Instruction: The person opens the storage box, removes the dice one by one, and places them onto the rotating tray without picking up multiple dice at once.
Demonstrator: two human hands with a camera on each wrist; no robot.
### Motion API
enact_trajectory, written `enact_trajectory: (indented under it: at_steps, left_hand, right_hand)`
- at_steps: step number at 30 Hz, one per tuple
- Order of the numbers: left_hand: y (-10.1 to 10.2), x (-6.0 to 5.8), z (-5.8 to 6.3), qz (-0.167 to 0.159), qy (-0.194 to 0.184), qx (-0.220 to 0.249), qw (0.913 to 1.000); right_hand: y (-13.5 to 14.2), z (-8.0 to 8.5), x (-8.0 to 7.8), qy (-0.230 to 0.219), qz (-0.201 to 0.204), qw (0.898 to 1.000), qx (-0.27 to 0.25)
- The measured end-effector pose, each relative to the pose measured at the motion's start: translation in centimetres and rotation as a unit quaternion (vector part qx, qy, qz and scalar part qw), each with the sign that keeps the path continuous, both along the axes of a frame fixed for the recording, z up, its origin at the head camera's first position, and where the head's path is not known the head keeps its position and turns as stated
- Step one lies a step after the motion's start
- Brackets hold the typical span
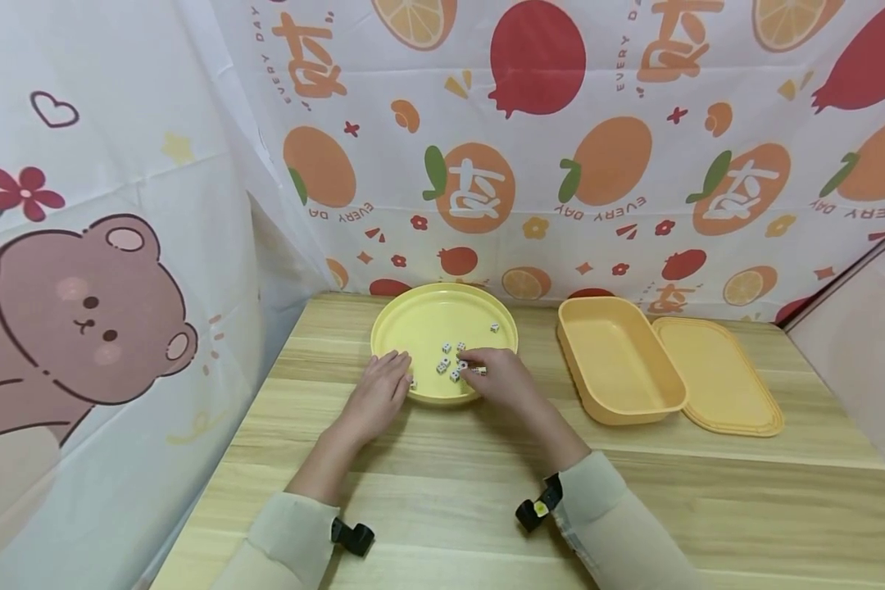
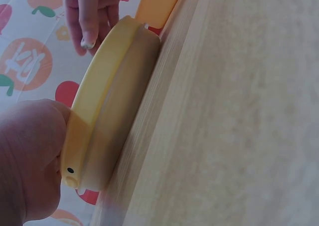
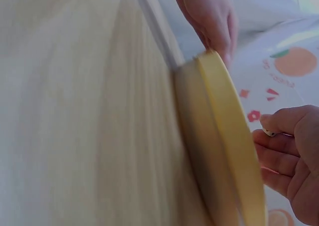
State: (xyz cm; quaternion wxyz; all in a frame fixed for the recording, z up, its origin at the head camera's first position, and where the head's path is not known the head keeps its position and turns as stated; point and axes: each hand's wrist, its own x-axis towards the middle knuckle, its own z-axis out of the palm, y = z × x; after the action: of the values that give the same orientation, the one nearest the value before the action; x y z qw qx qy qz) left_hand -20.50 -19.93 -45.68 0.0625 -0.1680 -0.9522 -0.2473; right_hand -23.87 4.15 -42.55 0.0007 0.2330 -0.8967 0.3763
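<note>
A round yellow tray (image 1: pixel 442 303) stands at the back of the table with several small white dice (image 1: pixel 444 366) in it. One die (image 1: pixel 495 327) lies apart near the right rim. My right hand (image 1: pixel 503 375) is over the tray's right front part and pinches a white die (image 3: pixel 269 132) between thumb and fingertips. At the tray's left front rim, my left hand (image 1: pixel 376 395) rests with its fingers extended over the edge. Beside those fingers another die (image 1: pixel 413 384) shows. In the left wrist view the rim hides the left fingertips.
To the right stands a deep orange-yellow rectangular box (image 1: pixel 619 352). Its matching flat lid (image 1: pixel 730 381) lies beside it, partly behind the box. A printed cloth (image 1: pixel 546 188) hangs behind the wooden table (image 1: pixel 442 492), and another cloth (image 1: pixel 118 164) hangs at the left.
</note>
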Motion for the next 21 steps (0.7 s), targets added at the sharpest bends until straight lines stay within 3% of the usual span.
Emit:
enact_trajectory:
  at_steps: [6,14,21]
  left_hand:
    - [0.1,0.1,0.2,0.0,-0.002,-0.005,1.0]
    - [0.1,-0.1,0.4,-0.003,0.003,-0.005,1.0]
    - [0.2,-0.1,0.2,-0.002,0.0,-0.003,1.0]
  right_hand:
    - [-1.3,-0.9,0.5,0.032,-0.013,0.999,-0.02]
    - [-2.7,-1.8,0.8,0.079,-0.012,0.996,0.028]
    - [-3.1,-2.3,0.8,0.084,0.003,0.994,0.063]
